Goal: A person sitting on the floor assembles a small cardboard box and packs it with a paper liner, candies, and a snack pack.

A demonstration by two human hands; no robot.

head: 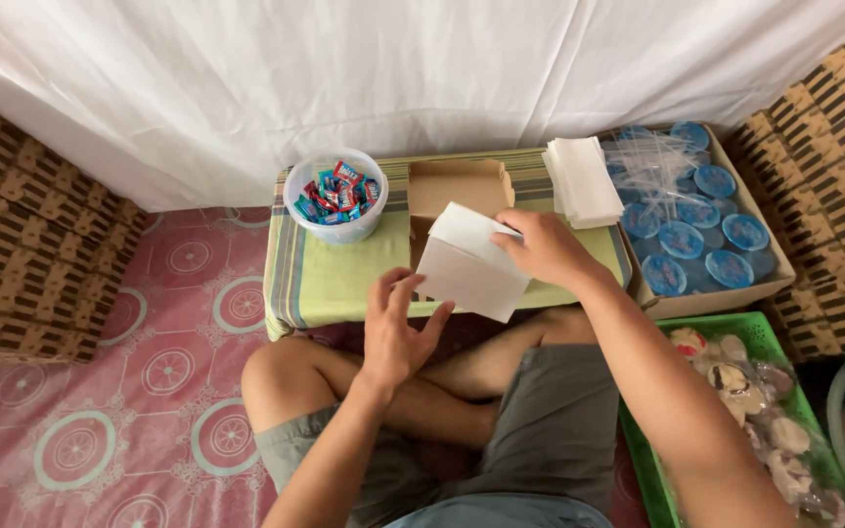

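Observation:
My right hand grips the upper right edge of a white folded paper sheet, held above the front of a low table with a striped green cloth. My left hand is just below the sheet's lower left corner, fingers spread and thumb near the paper, holding nothing. Behind the sheet an open brown cardboard box stands on the table. A stack of white paper sheets lies at the table's right end.
A clear plastic bowl of wrapped candies sits at the table's left. A cardboard box of blue-lidded cups with straws is to the right, a green tray of wrapped snacks beside my knee. White curtain behind, patterned cartons at both sides.

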